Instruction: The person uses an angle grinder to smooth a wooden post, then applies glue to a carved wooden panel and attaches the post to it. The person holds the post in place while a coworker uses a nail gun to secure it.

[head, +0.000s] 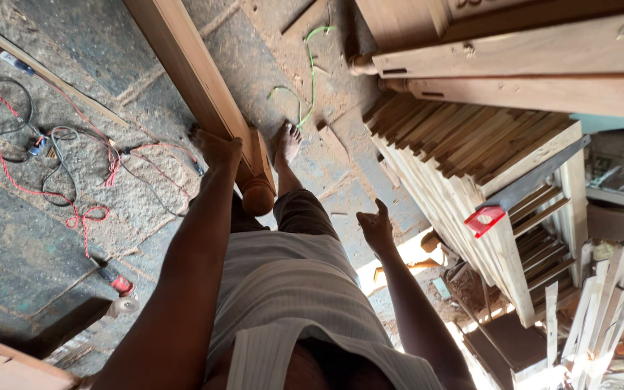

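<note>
Your left hand (217, 149) grips the long wooden post (204, 94) just above its rounded end; your right hand (375, 227) hangs empty. A slip could drop it on your bare foot (287, 142) beside the post.

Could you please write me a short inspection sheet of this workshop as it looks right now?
Surface: dusty stone floor strewn with sawdust.
Job's things: long wooden post with a rounded end, standing aslant on the floor.
Clutter: offcuts and slats piled at the right; a red-tipped square on the slatted frame.
Grips: left hand closed around the post; right hand free, fingers loose, holding nothing.
Cables: red and black wires tangled on the floor; a green wire further off.
Surroundings: wooden furniture frames stacked at the top right; a bare foot beside the post.
</note>
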